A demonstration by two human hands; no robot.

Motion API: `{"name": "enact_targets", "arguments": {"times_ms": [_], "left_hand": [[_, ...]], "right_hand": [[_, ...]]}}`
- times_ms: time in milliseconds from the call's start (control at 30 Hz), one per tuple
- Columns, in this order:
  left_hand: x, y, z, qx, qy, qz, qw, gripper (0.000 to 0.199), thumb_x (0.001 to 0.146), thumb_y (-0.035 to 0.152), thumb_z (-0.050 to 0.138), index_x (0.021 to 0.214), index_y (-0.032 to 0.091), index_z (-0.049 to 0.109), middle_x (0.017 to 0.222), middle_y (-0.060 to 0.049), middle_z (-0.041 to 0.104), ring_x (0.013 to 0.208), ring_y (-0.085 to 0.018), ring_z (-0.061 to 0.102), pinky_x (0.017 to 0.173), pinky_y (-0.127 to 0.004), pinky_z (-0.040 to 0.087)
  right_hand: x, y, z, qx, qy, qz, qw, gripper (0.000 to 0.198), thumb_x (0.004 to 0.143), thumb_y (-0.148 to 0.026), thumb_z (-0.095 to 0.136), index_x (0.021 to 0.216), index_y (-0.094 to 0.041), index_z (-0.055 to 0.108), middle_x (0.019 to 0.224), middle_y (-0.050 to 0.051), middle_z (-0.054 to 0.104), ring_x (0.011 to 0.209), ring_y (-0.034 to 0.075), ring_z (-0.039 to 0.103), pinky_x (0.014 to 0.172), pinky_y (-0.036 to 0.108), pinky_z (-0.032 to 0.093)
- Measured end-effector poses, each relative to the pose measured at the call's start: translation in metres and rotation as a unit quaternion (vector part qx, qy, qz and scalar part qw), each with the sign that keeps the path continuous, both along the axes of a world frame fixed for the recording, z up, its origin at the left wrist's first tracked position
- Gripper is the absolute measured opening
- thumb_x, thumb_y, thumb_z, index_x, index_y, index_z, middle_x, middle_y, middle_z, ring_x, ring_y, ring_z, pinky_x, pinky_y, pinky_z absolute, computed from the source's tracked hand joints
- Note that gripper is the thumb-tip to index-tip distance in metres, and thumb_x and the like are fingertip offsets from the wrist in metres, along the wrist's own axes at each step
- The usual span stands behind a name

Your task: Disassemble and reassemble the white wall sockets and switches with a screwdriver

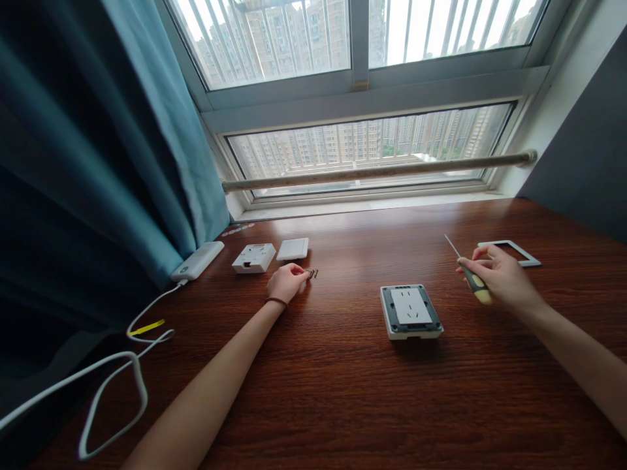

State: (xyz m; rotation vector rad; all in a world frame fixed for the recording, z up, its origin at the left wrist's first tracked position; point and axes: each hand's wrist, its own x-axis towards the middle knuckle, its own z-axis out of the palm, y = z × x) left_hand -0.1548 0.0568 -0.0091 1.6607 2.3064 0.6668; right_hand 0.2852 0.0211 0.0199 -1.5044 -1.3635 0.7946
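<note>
I can't tell whether the left hand (285, 283) pinches any of the small screws (313, 273) at its fingertips; the right hand (503, 275), gripping a screwdriver (475, 284), partly covers a white frame (531, 258). Between both hands, the socket (411, 307) lies on the table (323, 398).

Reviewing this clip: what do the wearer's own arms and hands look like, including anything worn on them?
Both hands, left and right, are ungloved, and no sleeve shows on either forearm. A thin, dark brown band circles the left wrist; the right wrist shows nothing worn. Any rings or small markings are too small to tell.
</note>
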Motion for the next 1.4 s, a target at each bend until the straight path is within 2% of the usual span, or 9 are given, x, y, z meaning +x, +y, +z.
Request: {"name": "enact_targets", "arguments": {"times_ms": [200, 400, 567, 733, 833, 967, 1100, 1267, 1400], "left_hand": [[-0.003, 0.002, 0.001, 0.01, 0.007, -0.003, 1.0, 0.021, 0.059, 0.042, 0.065, 0.068, 0.023, 0.068, 0.078, -0.005, 0.071, 0.077, -0.023, 0.062, 0.066, -0.029, 0.04], [-0.009, 0.005, 0.002, 0.049, -0.06, -0.004, 0.997, 0.014, 0.055, 0.034, 0.066, 0.057, 0.02, 0.066, 0.069, -0.006, 0.069, 0.079, -0.026, 0.061, 0.071, -0.031, 0.042], [-0.001, -0.005, 0.012, 0.109, -0.216, -0.042, 0.969, 0.026, 0.061, 0.039, 0.06, 0.071, 0.016, 0.064, 0.06, -0.002, 0.062, 0.062, -0.016, 0.056, 0.058, -0.025, 0.041], [0.041, -0.037, 0.031, 0.116, -0.386, -0.108, 0.909, 0.033, 0.069, 0.046, 0.055, 0.079, 0.015, 0.06, 0.057, 0.003, 0.051, 0.044, -0.005, 0.041, 0.044, -0.019, 0.035], [0.077, -0.052, 0.038, 0.059, -0.601, -0.158, 0.781, 0.027, 0.062, 0.034, 0.07, 0.079, 0.015, 0.061, 0.066, 0.001, 0.056, 0.057, -0.007, 0.051, 0.054, -0.02, 0.043], [0.118, -0.051, 0.035, -0.016, -0.674, -0.182, 0.716, 0.023, 0.06, 0.028, 0.075, 0.074, 0.015, 0.063, 0.076, -0.001, 0.063, 0.066, -0.008, 0.056, 0.061, -0.02, 0.045], [0.147, -0.041, 0.023, -0.013, -0.637, -0.222, 0.738, 0.029, 0.061, 0.029, 0.075, 0.086, 0.016, 0.067, 0.076, -0.003, 0.066, 0.068, -0.01, 0.057, 0.061, -0.02, 0.043], [0.157, -0.043, 0.01, 0.044, -0.535, -0.285, 0.794, 0.025, 0.07, 0.035, 0.068, 0.085, 0.015, 0.07, 0.089, -0.006, 0.069, 0.078, -0.016, 0.059, 0.073, -0.026, 0.045], [0.15, -0.049, 0.009, 0.086, -0.498, -0.297, 0.81, 0.019, 0.07, 0.033, 0.069, 0.077, 0.015, 0.069, 0.082, -0.005, 0.068, 0.076, -0.016, 0.059, 0.071, -0.026, 0.046]], "right_hand": [[-0.001, -0.001, 0.005, -0.033, 0.273, 0.059, 0.96, 0.026, 0.066, -0.033, 0.073, 0.078, -0.024, 0.052, 0.081, 0.002, 0.07, 0.069, 0.019, 0.066, 0.053, 0.029, 0.054], [-0.006, -0.004, 0.009, -0.042, 0.318, 0.1, 0.942, 0.013, 0.073, -0.028, 0.067, 0.085, -0.023, 0.062, 0.091, 0.005, 0.07, 0.082, 0.02, 0.067, 0.068, 0.035, 0.058], [-0.009, -0.009, 0.014, -0.021, 0.336, 0.161, 0.928, 0.038, 0.071, -0.018, 0.065, 0.108, -0.025, 0.06, 0.109, 0.006, 0.065, 0.1, 0.021, 0.062, 0.094, 0.041, 0.049], [-0.016, -0.017, 0.03, 0.044, 0.351, 0.166, 0.921, 0.043, 0.068, -0.019, 0.067, 0.109, -0.029, 0.058, 0.107, 0.001, 0.062, 0.105, 0.018, 0.057, 0.101, 0.039, 0.041], [-0.029, -0.014, 0.047, 0.039, 0.383, 0.179, 0.906, 0.033, 0.07, -0.03, 0.069, 0.101, -0.031, 0.059, 0.09, -0.001, 0.06, 0.085, 0.013, 0.06, 0.082, 0.031, 0.051], [-0.052, -0.003, 0.07, 0.05, 0.396, 0.171, 0.901, 0.024, 0.074, -0.046, 0.064, 0.077, -0.023, 0.06, 0.051, -0.007, 0.037, 0.045, 0.006, 0.041, 0.044, 0.02, 0.041], [-0.071, 0.005, 0.073, 0.104, 0.399, 0.128, 0.902, 0.033, 0.073, -0.049, 0.064, 0.063, -0.018, 0.058, 0.043, -0.01, 0.022, 0.037, 0.004, 0.021, 0.035, 0.019, 0.023], [-0.076, 0.006, 0.054, 0.053, 0.432, 0.13, 0.891, 0.027, 0.072, -0.041, 0.067, 0.066, -0.015, 0.061, 0.042, -0.009, 0.027, 0.038, 0.003, 0.027, 0.036, 0.018, 0.023], [-0.075, 0.004, 0.047, 0.027, 0.432, 0.13, 0.892, 0.022, 0.071, -0.034, 0.069, 0.066, -0.015, 0.059, 0.04, -0.01, 0.029, 0.036, 0.003, 0.026, 0.035, 0.018, 0.022]]}}
